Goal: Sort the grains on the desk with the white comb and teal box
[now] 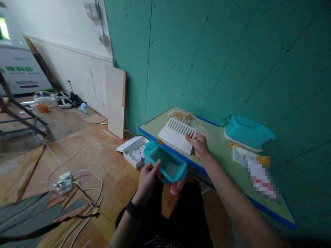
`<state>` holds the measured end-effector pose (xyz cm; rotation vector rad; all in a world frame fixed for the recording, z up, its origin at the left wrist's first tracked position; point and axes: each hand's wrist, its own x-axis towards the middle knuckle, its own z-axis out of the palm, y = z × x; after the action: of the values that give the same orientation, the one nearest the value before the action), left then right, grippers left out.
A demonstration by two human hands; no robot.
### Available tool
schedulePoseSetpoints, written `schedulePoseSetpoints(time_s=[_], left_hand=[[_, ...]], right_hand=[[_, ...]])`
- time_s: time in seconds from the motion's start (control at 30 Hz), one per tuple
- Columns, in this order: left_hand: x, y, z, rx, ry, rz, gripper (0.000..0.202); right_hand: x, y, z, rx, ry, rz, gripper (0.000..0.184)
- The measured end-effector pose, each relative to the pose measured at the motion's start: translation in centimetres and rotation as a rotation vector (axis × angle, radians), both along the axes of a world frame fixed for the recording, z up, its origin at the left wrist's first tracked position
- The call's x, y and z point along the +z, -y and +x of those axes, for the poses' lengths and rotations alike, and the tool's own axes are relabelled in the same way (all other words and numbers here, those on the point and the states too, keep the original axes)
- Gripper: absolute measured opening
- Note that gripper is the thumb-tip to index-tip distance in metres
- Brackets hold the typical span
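My left hand (148, 177) grips the near rim of a teal plastic tub (165, 162) with pale grains inside, held just below the table's blue front edge (176, 151). My right hand (199, 144) pinches the corner of a white slotted board (177, 135) that lies flat on the green tabletop, its slots pointing toward a heap of tan grains (182, 117) at the far corner. A thin spread of pale grains (209, 134) lies beside the board.
A second teal tub (247, 131) rests upside down on a white lid against the green wall. A white open box (133, 150) sits on the wood floor. Cables and a power strip (64, 181) lie at left. A board (115, 100) leans on the wall.
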<state>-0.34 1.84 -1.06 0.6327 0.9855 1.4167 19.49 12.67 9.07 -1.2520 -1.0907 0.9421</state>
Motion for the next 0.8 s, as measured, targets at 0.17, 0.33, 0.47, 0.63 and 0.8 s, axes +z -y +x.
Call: schedulePoseSetpoints(time_s=[0.17,0.33,0.47,0.63,0.8], left_hand=[[0.4,0.1,-0.1,-0.011,0.009,-0.003,0.056],[0.5,0.2,-0.1,-0.005,-0.013,-0.005,0.056],[0.2,0.1,0.0,-0.006,0.011,-0.001,0.056],[0.1,0.0,-0.1,-0.002,0.019,-0.005,0.056],[0.3,0.0,-0.1,-0.002,0.003,-0.019,0.057]], right_hand=[[0.3,2.3,3.4,-0.085,-0.008,0.012,0.050],[-0.3,6.2,8.3,-0.194,0.006,0.009,0.049],[-0.6,7.6,9.6,-0.200,-0.006,-0.035,0.050],[-0.4,6.9,7.8,-0.167,-0.072,-0.076,0.049],[-0.5,6.1,6.2,-0.125,-0.057,-0.067,0.047]])
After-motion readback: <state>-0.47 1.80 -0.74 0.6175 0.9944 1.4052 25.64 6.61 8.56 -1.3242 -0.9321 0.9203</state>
